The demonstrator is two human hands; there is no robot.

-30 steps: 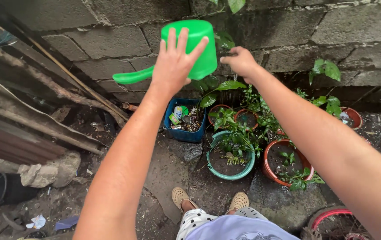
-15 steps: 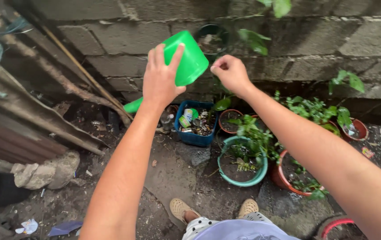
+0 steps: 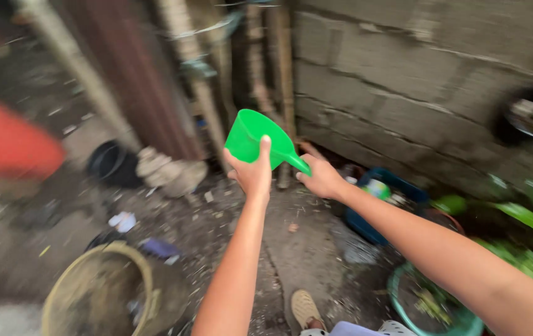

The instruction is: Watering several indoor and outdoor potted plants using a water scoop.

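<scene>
Head view: motion-blurred at the edges; the middle is readable.
Thing in hand: green plastic dipper, held up in front of the body, above the ground, before the grey block wall.
Long axis: bowl lies up and to the left, handle runs down and to the right; the open mouth is turned up and toward the camera.
Left hand: closed around the bowl's lower side, thumb laid up over the rim edge.
Right hand: closed at the tip of the handle; how tightly it is gripped cannot be told.
Nearer hand: both are on the dipper, the left at the bowl, the right at the handle end, set just apart along the axis.
Below right: blue tub of scraps near the wall foot; teal pot with plants beside it, blurred.
Below left: yellowish basket, with a black bucket and pale stones well apart from the hands.
Ground: damp dirt floor, a sandalled foot seen at the bottom.
</scene>
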